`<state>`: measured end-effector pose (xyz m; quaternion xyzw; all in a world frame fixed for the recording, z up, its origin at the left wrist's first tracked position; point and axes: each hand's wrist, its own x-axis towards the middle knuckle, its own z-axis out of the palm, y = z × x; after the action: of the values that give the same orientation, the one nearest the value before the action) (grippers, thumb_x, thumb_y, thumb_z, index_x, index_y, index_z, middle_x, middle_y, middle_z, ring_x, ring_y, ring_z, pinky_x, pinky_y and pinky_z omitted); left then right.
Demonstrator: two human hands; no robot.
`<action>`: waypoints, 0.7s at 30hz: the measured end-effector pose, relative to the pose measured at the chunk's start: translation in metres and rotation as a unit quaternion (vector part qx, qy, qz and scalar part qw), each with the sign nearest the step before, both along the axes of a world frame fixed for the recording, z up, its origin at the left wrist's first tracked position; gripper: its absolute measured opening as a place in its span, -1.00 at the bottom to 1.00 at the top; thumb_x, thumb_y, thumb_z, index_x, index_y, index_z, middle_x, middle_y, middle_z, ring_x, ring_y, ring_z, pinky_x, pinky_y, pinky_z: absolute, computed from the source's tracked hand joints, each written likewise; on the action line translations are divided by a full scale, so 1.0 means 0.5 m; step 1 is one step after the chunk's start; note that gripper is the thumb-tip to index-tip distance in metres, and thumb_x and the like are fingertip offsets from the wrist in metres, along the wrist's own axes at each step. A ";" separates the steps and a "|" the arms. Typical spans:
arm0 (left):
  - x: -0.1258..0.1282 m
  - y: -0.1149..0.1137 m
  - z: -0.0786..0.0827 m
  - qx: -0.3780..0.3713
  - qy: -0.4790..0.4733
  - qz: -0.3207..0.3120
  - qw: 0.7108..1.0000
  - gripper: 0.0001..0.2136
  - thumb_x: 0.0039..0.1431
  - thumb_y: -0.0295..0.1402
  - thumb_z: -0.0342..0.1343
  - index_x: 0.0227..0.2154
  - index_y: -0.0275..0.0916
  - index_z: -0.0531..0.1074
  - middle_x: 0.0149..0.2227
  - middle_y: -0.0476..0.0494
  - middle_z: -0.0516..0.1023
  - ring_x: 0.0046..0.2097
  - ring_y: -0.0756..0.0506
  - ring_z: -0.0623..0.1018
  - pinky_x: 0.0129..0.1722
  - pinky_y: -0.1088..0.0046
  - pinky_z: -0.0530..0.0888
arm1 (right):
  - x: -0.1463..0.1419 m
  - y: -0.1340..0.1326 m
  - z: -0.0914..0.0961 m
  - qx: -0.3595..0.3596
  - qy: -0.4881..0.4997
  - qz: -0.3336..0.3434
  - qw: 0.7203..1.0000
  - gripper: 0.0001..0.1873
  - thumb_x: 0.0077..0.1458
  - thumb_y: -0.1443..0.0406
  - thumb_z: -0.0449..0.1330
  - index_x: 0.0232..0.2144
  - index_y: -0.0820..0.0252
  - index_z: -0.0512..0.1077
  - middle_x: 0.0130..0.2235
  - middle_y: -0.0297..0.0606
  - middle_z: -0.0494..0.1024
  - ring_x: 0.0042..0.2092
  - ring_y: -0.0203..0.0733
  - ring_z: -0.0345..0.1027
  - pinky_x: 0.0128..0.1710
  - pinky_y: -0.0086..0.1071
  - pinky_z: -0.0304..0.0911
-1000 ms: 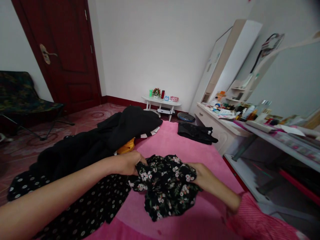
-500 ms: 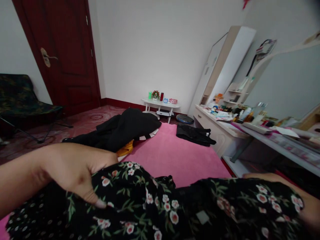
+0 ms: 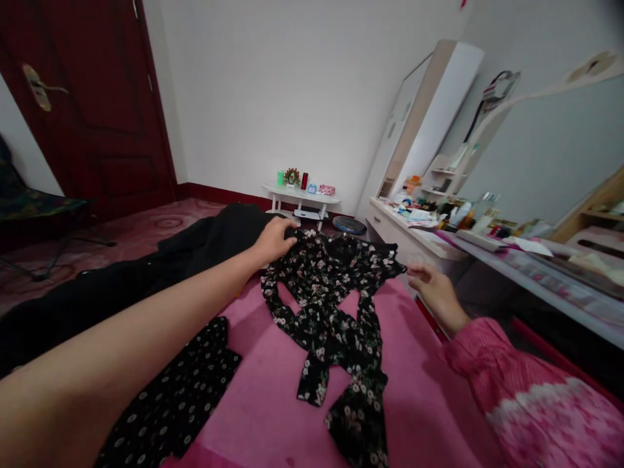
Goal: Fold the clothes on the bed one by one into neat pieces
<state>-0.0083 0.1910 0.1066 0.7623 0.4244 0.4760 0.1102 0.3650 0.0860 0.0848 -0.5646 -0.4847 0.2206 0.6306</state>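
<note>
A black floral long-sleeved top (image 3: 319, 273) is spread over the pink bed cover (image 3: 263, 396), its wide end away from me and its sleeves towards me. My left hand (image 3: 275, 240) is closed on its far left corner. At the far right corner, my right hand (image 3: 436, 296) has its fingertips pinched on the fabric's edge. Beneath my left forearm lies a black garment with white ring dots (image 3: 168, 396), partly covered by the arm.
A heap of black clothing (image 3: 209, 237) lies along the left side. To the right stands a dressing table (image 3: 429, 244) crowded with bottles and a mirror. Farther off are a small white table (image 3: 302, 194), a round dark object (image 3: 350, 225) and a red door (image 3: 92, 117).
The floral top went from bunched close to me to spread out farther away. Both hands moved forward with its edge. The folded black garment at the far end no longer shows.
</note>
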 end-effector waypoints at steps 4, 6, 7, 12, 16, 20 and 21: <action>-0.007 -0.117 -0.152 -0.044 0.138 -0.116 0.983 -0.75 -0.03 -0.50 0.18 -0.24 -0.17 0.52 -0.08 -0.16 0.43 0.00 -0.18 0.40 0.07 0.24 0.30 | -0.033 -0.125 -0.092 -0.043 -0.219 0.079 0.972 -0.86 -0.10 0.25 0.24 -0.41 0.11 0.54 -0.20 -0.21 0.54 -0.10 -0.04 0.38 0.03 -0.05 0.23; -0.007 -0.174 -0.200 -0.079 0.170 -0.148 0.971 -0.76 -0.01 -0.48 0.18 -0.23 -0.15 0.53 -0.06 -0.16 0.43 0.00 -0.18 0.41 0.06 0.25 0.32 | -0.076 -0.169 -0.116 -0.058 -0.255 0.134 0.956 -0.86 -0.01 0.25 0.18 -0.38 0.11 0.53 -0.12 -0.19 0.52 -0.05 -0.04 0.37 0.01 -0.09 0.25; -0.004 -0.198 -0.214 -0.093 0.178 -0.155 0.967 -0.75 0.00 -0.46 0.19 -0.21 -0.15 0.52 -0.05 -0.17 0.43 0.00 -0.19 0.41 0.05 0.24 0.32 | -0.102 -0.182 -0.123 -0.064 -0.272 0.156 0.947 -0.84 0.01 0.27 0.16 -0.35 0.11 0.52 -0.09 -0.18 0.50 -0.03 -0.04 0.36 -0.01 -0.12 0.27; 0.034 -0.281 -0.220 -0.127 0.201 -0.194 0.952 -0.66 0.02 -0.38 0.22 -0.09 -0.15 0.47 -0.07 -0.16 0.47 -0.02 -0.19 0.43 0.02 0.24 0.35 | -0.214 -0.190 -0.132 -0.107 -0.408 0.202 0.884 -0.35 -0.04 0.28 0.25 0.14 0.05 0.25 0.15 -0.17 0.27 0.12 -0.04 0.23 0.09 -0.16 0.22; 0.064 -0.314 -0.206 -0.124 0.199 -0.228 0.945 -0.69 0.01 -0.47 0.20 -0.13 -0.14 0.48 -0.14 -0.10 0.51 -0.07 -0.14 0.45 -0.01 0.31 0.35 | -0.257 -0.185 -0.138 -0.167 -0.498 0.198 0.828 -0.05 -0.08 0.34 0.29 0.30 -0.07 -0.05 0.22 -0.14 0.14 0.15 0.01 0.21 0.07 -0.15 0.24; 0.085 -0.325 -0.209 -0.131 0.138 -0.235 0.953 -0.77 0.03 -0.53 0.16 -0.22 -0.19 0.51 -0.19 -0.10 0.52 -0.10 -0.11 0.46 -0.04 0.37 0.37 | -0.285 -0.189 -0.146 -0.105 -0.581 0.160 0.792 -0.21 -0.13 0.41 0.34 0.16 -0.10 0.24 0.31 -0.14 -0.02 0.29 0.16 -0.10 0.16 -0.02 0.10; 0.089 -0.327 -0.211 -0.138 0.118 -0.237 0.954 -0.80 0.05 -0.54 0.13 -0.26 -0.20 0.51 -0.22 -0.09 0.53 -0.13 -0.09 0.48 -0.07 0.40 0.38 | -0.291 -0.191 -0.146 -0.078 -0.594 0.155 0.785 -0.32 -0.13 0.42 0.34 0.07 -0.06 0.34 0.33 -0.16 -0.05 0.31 0.17 -0.17 0.19 0.01 0.03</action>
<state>0.0364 0.0275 0.0010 0.8693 0.3031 0.2794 0.2727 0.2195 -0.0093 0.0120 -0.5488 -0.8255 -0.0267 0.1291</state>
